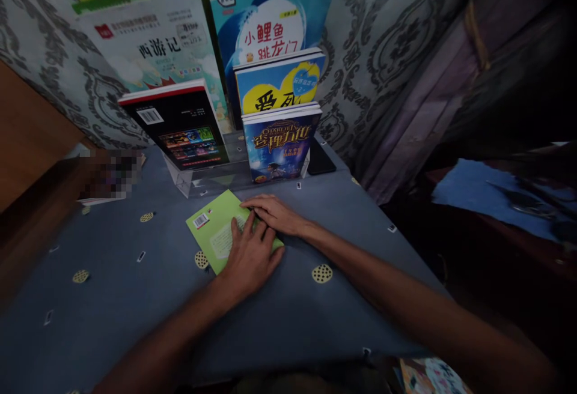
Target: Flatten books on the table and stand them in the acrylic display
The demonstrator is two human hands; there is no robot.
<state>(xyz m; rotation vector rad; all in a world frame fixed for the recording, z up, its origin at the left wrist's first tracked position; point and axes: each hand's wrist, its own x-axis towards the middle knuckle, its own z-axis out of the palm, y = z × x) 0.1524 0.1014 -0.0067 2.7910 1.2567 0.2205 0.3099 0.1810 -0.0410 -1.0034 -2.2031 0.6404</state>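
Note:
A green book [216, 217] lies flat on the table, a barcode and a pale text panel showing on its cover. My left hand [252, 253] rests on the book's lower right part, fingers spread and stretched over the cover. Along the right edge of the same book lies my right hand [277, 214], its fingers extended and reaching over the cover. The two hands meet near the fingertips, and the left hand's fingers partly cover the right hand's. Neither hand grips anything.
Just behind stands a clear book rack [180, 178] holding a black book [189, 130], a blue book [279, 148] and several others. A dark flat object [321, 160] lies beside it. The patterned tablecloth [148, 298] ends at the right, near a purple curtain [415, 124].

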